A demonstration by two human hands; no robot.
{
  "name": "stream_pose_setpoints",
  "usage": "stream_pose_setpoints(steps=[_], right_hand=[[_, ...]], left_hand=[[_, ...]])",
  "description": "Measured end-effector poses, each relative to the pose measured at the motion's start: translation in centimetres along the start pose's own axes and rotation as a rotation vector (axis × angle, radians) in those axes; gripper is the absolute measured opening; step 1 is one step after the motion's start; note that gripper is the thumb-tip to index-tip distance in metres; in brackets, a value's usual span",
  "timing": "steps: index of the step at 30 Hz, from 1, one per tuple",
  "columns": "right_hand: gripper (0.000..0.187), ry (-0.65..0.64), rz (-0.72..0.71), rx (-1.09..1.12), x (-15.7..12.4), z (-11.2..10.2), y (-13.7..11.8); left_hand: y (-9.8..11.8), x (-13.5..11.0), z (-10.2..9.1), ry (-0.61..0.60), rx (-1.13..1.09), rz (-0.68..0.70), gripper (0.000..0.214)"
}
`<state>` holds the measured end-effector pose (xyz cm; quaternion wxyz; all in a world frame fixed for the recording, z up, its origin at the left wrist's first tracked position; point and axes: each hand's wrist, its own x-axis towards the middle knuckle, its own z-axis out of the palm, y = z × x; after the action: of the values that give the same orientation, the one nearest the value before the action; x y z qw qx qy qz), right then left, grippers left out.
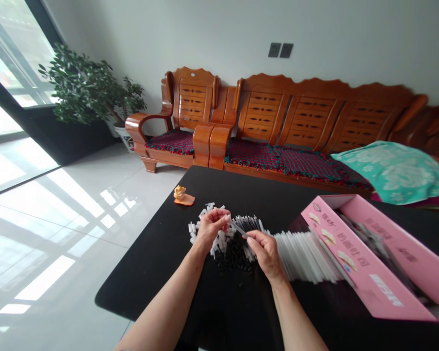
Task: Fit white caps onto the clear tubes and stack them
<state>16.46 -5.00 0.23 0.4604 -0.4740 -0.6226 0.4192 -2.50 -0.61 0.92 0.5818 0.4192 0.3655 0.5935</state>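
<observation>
Between my hands, over the black table, is a slim pen [238, 228] with a pale translucent barrel. My right hand [265, 251] pinches its near end. At the pen's far end, the fingers of my left hand [212, 226] are closed around a small white pen cap [229, 217]. Below and beside my left hand lies a heap of white caps [219, 243]. Small black plugs [234, 256] are piled just in front of it. Dark-tipped pen refills [247, 223] lie behind the pen. Right of my right hand is a row of clear pen barrels [307, 256].
A pink cardboard box [336, 243] with dark contents stands on the black table [149, 263] at the right. A small yellow figurine [181, 193] sits near the far left corner. Beyond are a wooden sofa [267, 112], a teal cloth [395, 170] and a potted plant [84, 87].
</observation>
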Motion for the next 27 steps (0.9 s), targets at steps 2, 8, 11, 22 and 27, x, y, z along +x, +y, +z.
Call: stream_pose_setpoints(steps=[2, 8, 11, 22, 27], right_hand=[[0.025, 0.019, -0.053, -0.097, -0.1, 0.1, -0.4], [0.023, 0.061, -0.168, -0.331, -0.4, 0.5, -1.0], [0.028, 0.047, -0.126, -0.285, -0.3, 0.5, -1.2], [0.031, -0.053, 0.185, 0.356, 0.0, 0.2, 0.0], [0.028, -0.137, 0.287, 0.623, 0.2, 0.0, -0.4]], left_hand=[[-0.1, 0.0, 0.0, 0.003, 0.024, -0.012, 0.034], [-0.5, -0.1, 0.4, 0.046, 0.053, -0.030, 0.035], [-0.8, -0.1, 0.8, 0.053, 0.005, -0.007, 0.032], [-0.1, -0.9, 1.4, 0.014, -0.022, 0.085, 0.028], [0.1, -1.1, 1.3, -0.046, 0.022, 0.143, 0.025]])
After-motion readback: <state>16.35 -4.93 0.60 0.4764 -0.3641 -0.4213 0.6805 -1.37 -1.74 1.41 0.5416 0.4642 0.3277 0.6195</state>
